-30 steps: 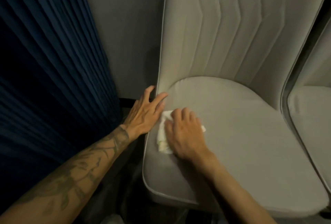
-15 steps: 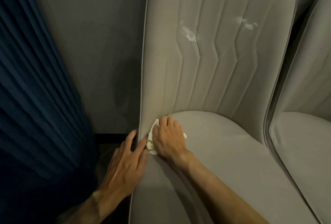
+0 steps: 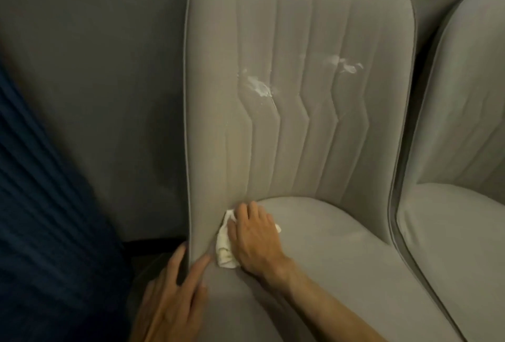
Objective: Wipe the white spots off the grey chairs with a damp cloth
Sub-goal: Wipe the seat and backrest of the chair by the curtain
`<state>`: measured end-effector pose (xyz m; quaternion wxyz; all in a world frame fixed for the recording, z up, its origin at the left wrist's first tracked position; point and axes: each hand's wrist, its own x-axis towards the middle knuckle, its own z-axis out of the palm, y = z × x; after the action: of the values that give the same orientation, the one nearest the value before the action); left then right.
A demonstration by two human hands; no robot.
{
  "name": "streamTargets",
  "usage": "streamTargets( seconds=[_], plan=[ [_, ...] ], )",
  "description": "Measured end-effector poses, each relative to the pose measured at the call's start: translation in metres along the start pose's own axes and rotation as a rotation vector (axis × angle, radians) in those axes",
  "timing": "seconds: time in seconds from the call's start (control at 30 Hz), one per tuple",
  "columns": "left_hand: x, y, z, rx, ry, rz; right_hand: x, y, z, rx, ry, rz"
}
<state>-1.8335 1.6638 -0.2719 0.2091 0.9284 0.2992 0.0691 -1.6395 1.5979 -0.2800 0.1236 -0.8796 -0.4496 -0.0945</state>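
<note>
A grey padded chair (image 3: 341,246) fills the middle of the view. Its quilted backrest carries two white smears: one white spot (image 3: 258,86) left of centre and another white spot (image 3: 343,62) further right. My right hand (image 3: 255,235) presses a crumpled white cloth (image 3: 224,246) into the seat's back left corner, where the seat meets the backrest. The hand covers most of the cloth. My left hand (image 3: 175,295) rests with straight fingers on the chair's left edge, just beside the cloth.
A second grey chair (image 3: 459,191) stands close on the right, almost touching the first. A dark blue pleated curtain (image 3: 46,205) hangs at the left. A grey wall (image 3: 95,82) runs behind the chairs.
My view has tilted up, so the backrest and both white smears now show in full. My right hand slid the cloth back into the seat's rear left corner. The left hand stays on the edge.
</note>
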Motion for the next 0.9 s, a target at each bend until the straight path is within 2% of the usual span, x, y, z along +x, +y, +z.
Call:
streamTargets(
  seconds=[0.07,0.13,0.23,0.4,0.53,0.67,0.77,0.9],
  plan=[
    [0.003,0.000,0.001,0.100,-0.046,-0.038,0.013,0.033,-0.004,-0.019,-0.020,0.110],
    [0.012,0.008,-0.007,0.203,0.024,0.001,0.023,0.057,-0.011,-0.032,0.020,0.236],
    [0.035,0.028,-0.024,0.209,0.215,0.015,0.020,0.061,-0.021,-0.015,0.086,0.199],
    [0.094,0.054,-0.060,0.172,0.547,0.164,0.040,0.067,-0.052,0.076,0.450,0.209],
    [0.133,0.068,-0.091,0.118,0.689,0.209,0.078,0.072,-0.092,0.136,0.686,0.135],
    [0.175,0.091,-0.141,0.041,0.797,0.258,0.123,0.093,-0.132,0.092,0.853,0.111],
    [0.202,0.108,-0.174,-0.024,0.880,0.292,0.137,0.106,-0.130,0.031,0.858,0.103],
    [0.216,0.115,-0.185,-0.074,0.938,0.296,0.122,0.123,-0.105,-0.049,0.797,-0.025]
  ],
)
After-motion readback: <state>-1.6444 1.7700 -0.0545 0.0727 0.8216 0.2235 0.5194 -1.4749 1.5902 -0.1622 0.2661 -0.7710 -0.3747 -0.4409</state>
